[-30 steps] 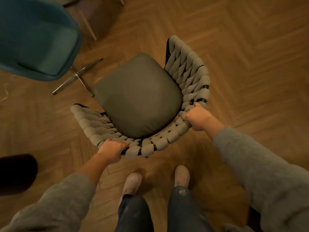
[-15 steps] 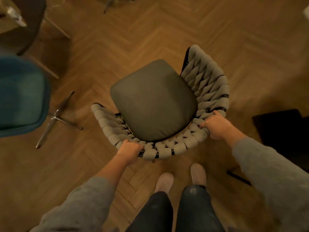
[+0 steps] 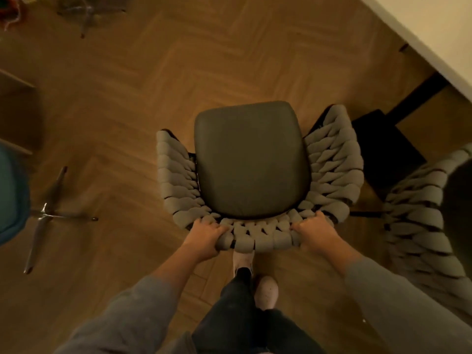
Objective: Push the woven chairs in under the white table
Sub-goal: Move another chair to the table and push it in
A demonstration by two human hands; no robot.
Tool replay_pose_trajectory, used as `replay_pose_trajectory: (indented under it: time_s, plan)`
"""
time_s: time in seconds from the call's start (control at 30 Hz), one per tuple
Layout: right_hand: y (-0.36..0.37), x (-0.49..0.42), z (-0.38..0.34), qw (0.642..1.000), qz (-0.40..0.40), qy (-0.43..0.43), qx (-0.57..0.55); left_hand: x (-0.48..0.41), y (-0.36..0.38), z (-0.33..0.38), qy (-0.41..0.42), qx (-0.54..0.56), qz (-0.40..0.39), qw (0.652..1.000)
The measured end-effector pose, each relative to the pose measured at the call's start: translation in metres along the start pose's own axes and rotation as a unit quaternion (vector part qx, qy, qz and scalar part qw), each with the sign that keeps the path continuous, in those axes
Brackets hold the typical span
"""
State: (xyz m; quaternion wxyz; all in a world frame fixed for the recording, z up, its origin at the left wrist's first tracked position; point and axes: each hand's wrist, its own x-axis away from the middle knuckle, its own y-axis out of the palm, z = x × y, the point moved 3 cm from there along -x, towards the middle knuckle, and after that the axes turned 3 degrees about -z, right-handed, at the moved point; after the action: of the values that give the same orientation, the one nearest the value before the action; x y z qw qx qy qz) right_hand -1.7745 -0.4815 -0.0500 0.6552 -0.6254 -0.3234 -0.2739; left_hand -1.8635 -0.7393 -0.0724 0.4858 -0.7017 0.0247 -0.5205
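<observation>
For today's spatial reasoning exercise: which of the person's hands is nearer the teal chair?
Left. The left hand grips the woven chair on the side facing the teal chair; the right hand grips its other side, farther away.

Woven chair (image 3: pixel 332 169) soft cloth; floor (image 3: pixel 178 72) matt wood.

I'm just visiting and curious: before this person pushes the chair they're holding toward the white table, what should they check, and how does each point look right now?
1. Grip on the backrest: ok; the left hand and right hand both curl over the held woven chair at its back rim.
2. Seat aimed at the white table: not ok; the table lies ahead to the right.
3. Path: not ok; the black table base stands close by the chair's right arm.
4. Gap to the second woven chair: cannot tell.
5. Feet clear of the chair legs: cannot tell; one shoe sits partly under the backrest.
</observation>
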Motion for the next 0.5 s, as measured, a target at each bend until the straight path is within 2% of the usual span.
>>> replay_pose_trajectory:
  time_s: [0.17, 0.27, 0.33, 0.5]
  plan:
    - [0.061, 0.044, -0.034, 0.997, 0.014, -0.033, -0.063, 0.009, 0.016, 0.011, 0.041, -0.124, -0.031, 0.991]
    - [0.091, 0.06, -0.038, 0.988, 0.031, -0.055, -0.143, 0.014, 0.019, 0.014, 0.08, -0.174, -0.041, 0.981]
    - [0.11, 0.065, -0.029, 0.984, 0.028, -0.031, -0.174, 0.012, 0.016, 0.013, 0.102, -0.196, -0.046, 0.974]
    - [0.115, 0.055, -0.012, 0.988, 0.023, 0.053, -0.141, -0.017, -0.003, 0.003, 0.152, -0.266, -0.084, 0.948]
